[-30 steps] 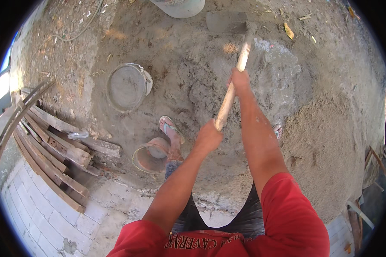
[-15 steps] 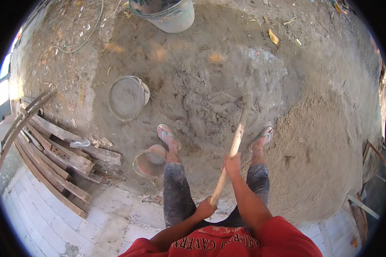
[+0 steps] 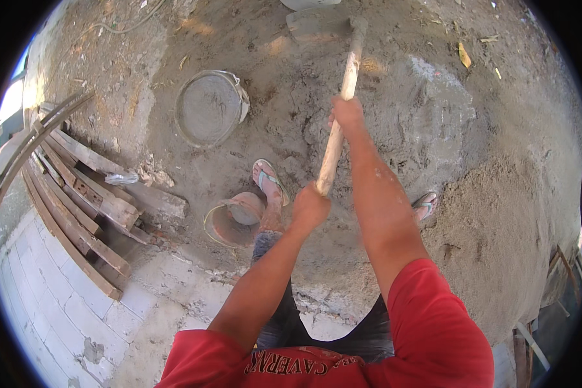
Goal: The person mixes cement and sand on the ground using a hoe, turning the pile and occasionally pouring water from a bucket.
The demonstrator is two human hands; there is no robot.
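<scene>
Both my hands are wrapped round the pale wooden handle of a hoe. My left hand grips near the butt end, and my right hand holds higher up, closer to the head. The mud-coated hoe blade is far out at the top of the view, near the edge of a large bucket that is mostly cut off. Below the blade spreads wet grey mortar, lumpy and churned. It cannot be told whether the blade touches the ground.
A bucket full of grey mix stands left of the mortar. Another bucket lies tipped beside my left foot. Wooden planks are piled at the left, by pale paving. Dry sandy mix heaps up at the right.
My hands and the hoe have moved forward, away from my body. The blade has gone from the middle of the mortar to its far side. My view has shifted slightly too.
</scene>
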